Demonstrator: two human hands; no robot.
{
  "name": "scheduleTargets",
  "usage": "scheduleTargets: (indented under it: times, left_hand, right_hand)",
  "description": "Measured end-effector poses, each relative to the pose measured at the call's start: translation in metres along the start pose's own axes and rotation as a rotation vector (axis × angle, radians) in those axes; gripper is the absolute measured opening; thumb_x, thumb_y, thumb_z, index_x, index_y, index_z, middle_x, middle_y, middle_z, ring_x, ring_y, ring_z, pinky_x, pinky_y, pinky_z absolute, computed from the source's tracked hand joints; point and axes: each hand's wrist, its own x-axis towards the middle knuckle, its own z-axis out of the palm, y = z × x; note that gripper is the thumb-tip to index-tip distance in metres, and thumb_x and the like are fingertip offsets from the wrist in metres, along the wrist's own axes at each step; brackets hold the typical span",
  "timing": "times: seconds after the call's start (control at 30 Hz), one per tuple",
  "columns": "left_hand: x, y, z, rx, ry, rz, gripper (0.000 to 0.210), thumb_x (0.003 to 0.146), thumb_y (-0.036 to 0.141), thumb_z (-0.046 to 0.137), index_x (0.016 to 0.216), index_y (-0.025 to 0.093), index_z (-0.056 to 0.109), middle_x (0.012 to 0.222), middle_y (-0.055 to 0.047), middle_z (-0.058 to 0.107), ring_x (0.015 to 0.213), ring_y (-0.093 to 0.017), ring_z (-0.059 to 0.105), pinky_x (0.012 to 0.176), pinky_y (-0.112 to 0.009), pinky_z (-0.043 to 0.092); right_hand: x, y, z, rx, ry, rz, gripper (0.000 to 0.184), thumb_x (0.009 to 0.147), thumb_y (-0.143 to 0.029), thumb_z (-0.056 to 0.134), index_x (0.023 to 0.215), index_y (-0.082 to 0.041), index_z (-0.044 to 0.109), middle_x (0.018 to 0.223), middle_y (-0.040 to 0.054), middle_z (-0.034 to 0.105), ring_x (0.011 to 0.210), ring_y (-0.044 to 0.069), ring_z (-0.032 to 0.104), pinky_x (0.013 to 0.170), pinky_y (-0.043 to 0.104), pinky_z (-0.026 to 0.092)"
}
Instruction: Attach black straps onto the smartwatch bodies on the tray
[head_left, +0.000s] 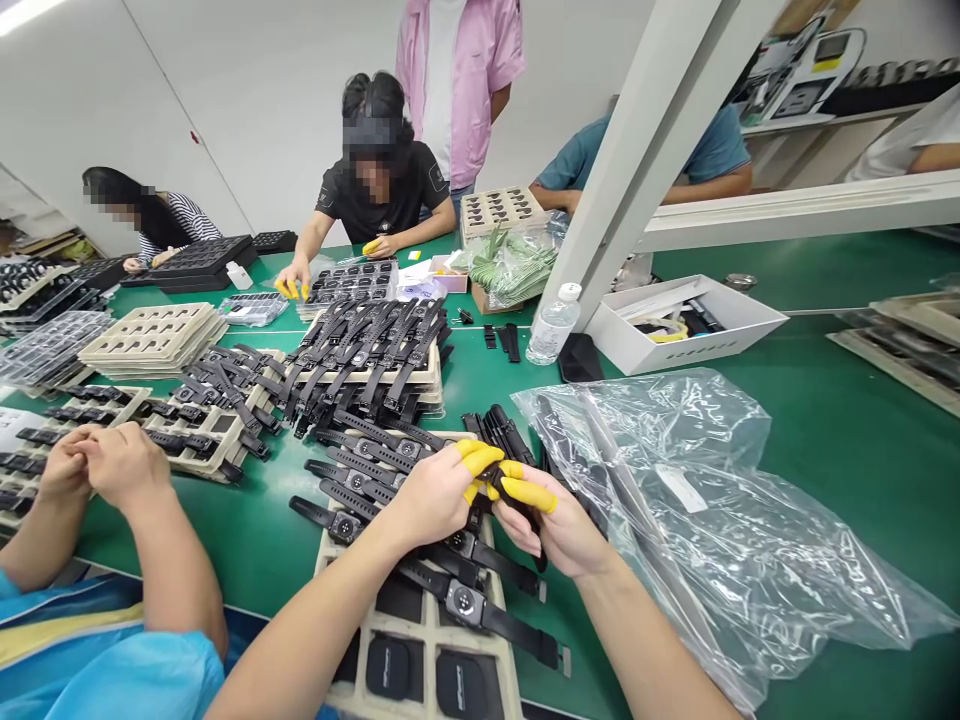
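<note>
My left hand (435, 500) and my right hand (559, 520), both with yellow finger cots, meet above the tray. Pinched between their fingertips is a small black piece that looks like a smartwatch (492, 476) with its strap; the fingers cover most of it. Below lies a cream tray (430, 655) holding several black smartwatches, one with its sensor back up, a strapped smartwatch (463, 600). Square black watch bodies without straps (390, 668) sit in its near compartments. Just beyond my hands is a bundle of black straps (501, 432).
A clear plastic bag (690, 500) spreads over the right side. Beyond it stand a water bottle (555, 325) and a white box (682, 325). A co-worker's hands (112, 462) are at the left; another person (379, 190) works opposite. Stacked watch trays (367, 360) rise ahead.
</note>
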Motion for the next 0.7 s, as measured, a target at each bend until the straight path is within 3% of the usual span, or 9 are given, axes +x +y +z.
scheduleTargets:
  times: [0.3, 0.53, 0.7]
  left_hand:
    - [0.002, -0.003, 0.006, -0.049, 0.084, 0.021, 0.053, 0.093, 0.005, 0.041, 0.143, 0.018, 0.052, 0.134, -0.014, 0.065, 0.135, -0.026, 0.059, 0.115, -0.046, 0.053]
    - [0.006, 0.0, 0.0, -0.08, 0.011, -0.007, 0.046, 0.103, 0.018, 0.041, 0.147, 0.01, 0.05, 0.137, -0.02, 0.058, 0.135, -0.029, 0.054, 0.116, -0.047, 0.05]
    - [0.008, 0.004, -0.004, -0.085, -0.029, -0.025, 0.044, 0.106, 0.023, 0.04, 0.147, 0.012, 0.051, 0.136, -0.019, 0.058, 0.136, -0.029, 0.053, 0.118, -0.049, 0.048]
  right_hand:
    - [0.001, -0.002, 0.008, 0.053, 0.053, -0.056, 0.035, 0.085, -0.049, 0.078, 0.089, -0.019, 0.06, 0.046, -0.0072, 0.051, 0.033, 0.007, 0.033, 0.033, 0.018, 0.025]
    - [0.001, -0.011, 0.007, 0.075, 0.111, -0.033, 0.034, 0.084, -0.044, 0.079, 0.081, -0.02, 0.055, 0.047, -0.0084, 0.048, 0.034, 0.006, 0.032, 0.032, 0.017, 0.025]
    - [0.001, -0.012, 0.001, 0.048, 0.099, -0.012, 0.037, 0.085, -0.046, 0.078, 0.078, -0.02, 0.054, 0.047, -0.0076, 0.049, 0.035, 0.005, 0.029, 0.033, 0.016, 0.025]
